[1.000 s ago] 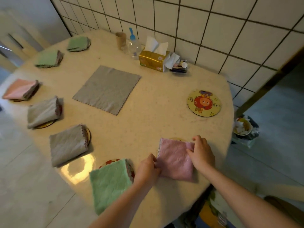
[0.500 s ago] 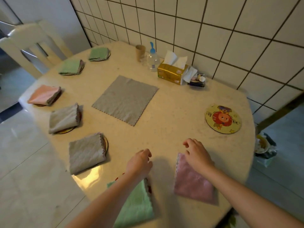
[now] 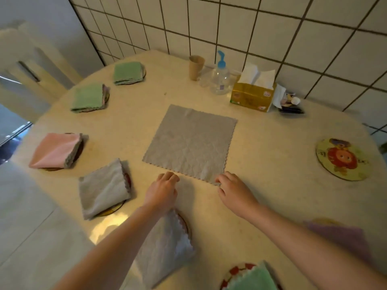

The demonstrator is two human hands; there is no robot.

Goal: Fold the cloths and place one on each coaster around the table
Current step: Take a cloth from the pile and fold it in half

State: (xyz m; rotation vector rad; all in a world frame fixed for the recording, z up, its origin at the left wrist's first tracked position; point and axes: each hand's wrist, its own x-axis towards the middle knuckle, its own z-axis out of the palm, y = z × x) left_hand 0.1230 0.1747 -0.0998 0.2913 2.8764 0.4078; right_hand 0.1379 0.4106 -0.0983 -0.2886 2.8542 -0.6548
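An unfolded grey cloth (image 3: 190, 143) lies flat in the middle of the round table (image 3: 272, 185). My left hand (image 3: 163, 191) hovers with loosely curled fingers just short of the cloth's near edge, holding nothing. My right hand (image 3: 234, 189) has its fingertips touching the cloth's near right corner. A bare cartoon coaster (image 3: 343, 159) sits at the right. Folded cloths rest on coasters around the rim: two green (image 3: 127, 72) (image 3: 88, 99), a pink one (image 3: 55, 150), two grey (image 3: 102, 188) (image 3: 165, 248), a green one (image 3: 253, 277) and a blurred purple one (image 3: 345, 237).
Against the tiled wall stand a paper cup (image 3: 195, 66), a pump bottle (image 3: 219, 78), a yellow tissue box (image 3: 251, 95) and some small items (image 3: 290, 103). A pale chair (image 3: 27, 65) stands at the far left of the table.
Both hands left the folded purple cloth at the near edge and reached forward to the flat grey cloth. The view shifted forward with them.
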